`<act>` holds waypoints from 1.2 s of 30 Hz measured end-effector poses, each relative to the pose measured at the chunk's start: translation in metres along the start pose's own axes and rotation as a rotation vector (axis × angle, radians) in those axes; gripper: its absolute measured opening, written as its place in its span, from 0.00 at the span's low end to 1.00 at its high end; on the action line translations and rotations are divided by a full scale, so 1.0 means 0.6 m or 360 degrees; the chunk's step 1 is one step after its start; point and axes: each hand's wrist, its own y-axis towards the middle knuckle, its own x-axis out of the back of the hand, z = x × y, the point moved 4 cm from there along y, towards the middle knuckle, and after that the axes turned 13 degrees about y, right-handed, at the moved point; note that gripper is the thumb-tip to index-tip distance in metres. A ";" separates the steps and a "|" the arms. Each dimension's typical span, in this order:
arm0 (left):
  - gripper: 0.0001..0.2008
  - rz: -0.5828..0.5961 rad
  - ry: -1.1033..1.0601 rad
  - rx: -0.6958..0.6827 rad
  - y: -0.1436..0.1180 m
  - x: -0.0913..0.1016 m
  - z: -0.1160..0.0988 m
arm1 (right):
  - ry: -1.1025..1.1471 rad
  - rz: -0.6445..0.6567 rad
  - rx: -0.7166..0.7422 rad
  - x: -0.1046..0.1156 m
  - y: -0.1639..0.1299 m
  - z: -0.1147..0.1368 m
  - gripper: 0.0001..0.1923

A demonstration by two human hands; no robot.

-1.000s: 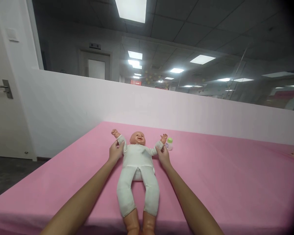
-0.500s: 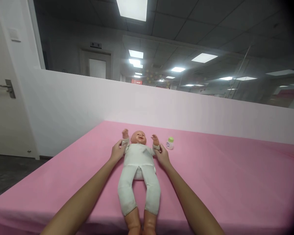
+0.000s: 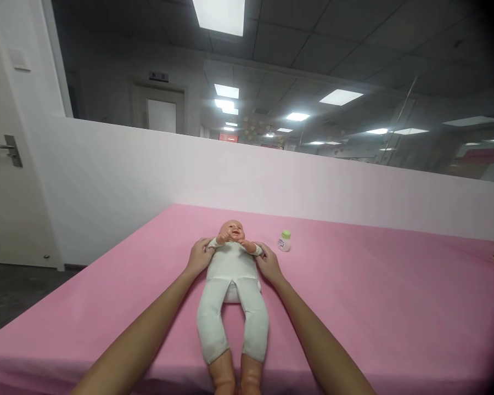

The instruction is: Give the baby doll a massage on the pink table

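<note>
A baby doll (image 3: 233, 267) with a white cloth body lies on its back on the pink-covered table (image 3: 354, 307), head away from me and feet at the near edge. My left hand (image 3: 200, 256) grips the doll's arm on the left side, and my right hand (image 3: 269, 263) grips the arm on the right side. Both doll arms are bent inward, so its plastic hands sit close together over the upper chest, just below the chin. My fingertips are partly hidden behind the doll's sleeves.
A small bottle with a green cap (image 3: 284, 241) stands just right of the doll's head. Behind the table runs a low white wall (image 3: 313, 186) with glass above it. A door (image 3: 12, 181) is at the left. Something pale, cut off by the frame, lies at the far right edge.
The doll's arms have swung inward from spread and raised beside its head to folded over the chest. Both my hands have stayed on them, and the bottle has not moved.
</note>
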 end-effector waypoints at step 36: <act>0.16 -0.0013 0.0000 0.0084 0.000 0.000 0.007 | -0.0063 -0.0218 0.0005 0.024 0.007 -0.007 0.17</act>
